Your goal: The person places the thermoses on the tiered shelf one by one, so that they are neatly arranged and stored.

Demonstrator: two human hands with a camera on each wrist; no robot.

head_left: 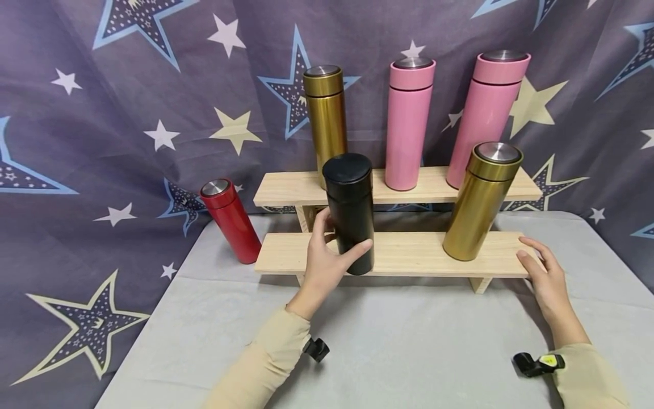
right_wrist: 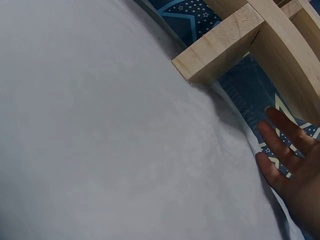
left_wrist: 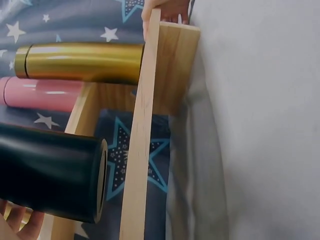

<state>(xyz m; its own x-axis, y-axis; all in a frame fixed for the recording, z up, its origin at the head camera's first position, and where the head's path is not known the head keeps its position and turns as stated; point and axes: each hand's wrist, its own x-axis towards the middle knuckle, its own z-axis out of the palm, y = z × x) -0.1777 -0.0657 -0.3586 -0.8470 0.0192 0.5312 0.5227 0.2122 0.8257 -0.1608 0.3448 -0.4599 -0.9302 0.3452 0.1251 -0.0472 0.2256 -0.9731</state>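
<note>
My left hand [head_left: 327,258] grips a black thermos bottle [head_left: 351,210], thumb across its front. In the left wrist view the base of the black bottle [left_wrist: 45,170] hangs a little above the lower board of a wooden two-tier rack [head_left: 403,255]. My right hand [head_left: 549,281] is at the right end of that board, fingertips at its edge; in the right wrist view its fingers [right_wrist: 282,140] are spread and loosely bent. A gold bottle [head_left: 480,204] stands on the lower board, left of the right hand.
On the upper board stand another gold bottle [head_left: 327,119] and two pink bottles, one in the middle [head_left: 409,125] and one at the right [head_left: 487,108]. A red bottle [head_left: 232,221] stands on the grey tablecloth [head_left: 409,346] left of the rack. Behind hangs a star-patterned curtain [head_left: 128,102].
</note>
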